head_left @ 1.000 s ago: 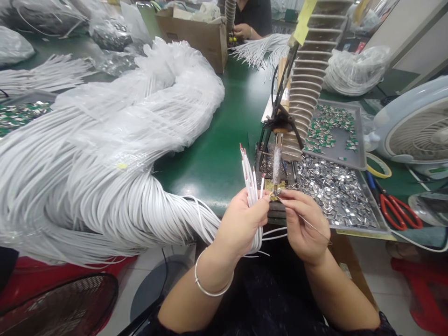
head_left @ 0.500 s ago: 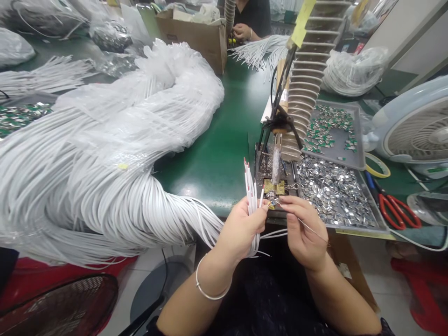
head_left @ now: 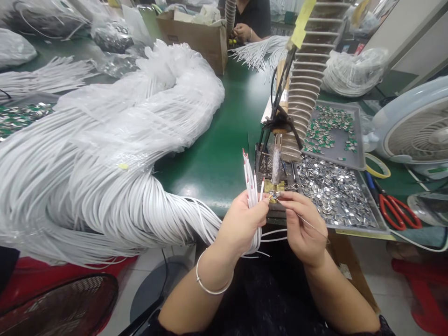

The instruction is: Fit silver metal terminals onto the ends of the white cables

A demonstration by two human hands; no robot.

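My left hand [head_left: 243,221] grips a bunch of white cables [head_left: 252,196] upright, their tips marked red. My right hand [head_left: 301,226] pinches a thin wire [head_left: 311,223], whose end meets the cable ends near a small metal piece [head_left: 273,199]. Both hands sit just in front of a soldering iron [head_left: 276,163], which stands nearly upright in a black stand. Below its tip lies a brass-coloured pad [head_left: 274,186]. The loose cable tails pass under my left hand and out towards my right wrist.
A huge heap of white cables [head_left: 87,177] in plastic film fills the green bench's left side. Trays of metal clips [head_left: 332,191] and green-and-silver parts [head_left: 329,130], red-handled scissors [head_left: 395,210], a fan [head_left: 416,130], and a co-worker's hands [head_left: 240,31] surround the work.
My left hand has lifted the cable bunch slightly since half a second ago, after a dip from its height a second ago. My right hand stays close to the cable ends.
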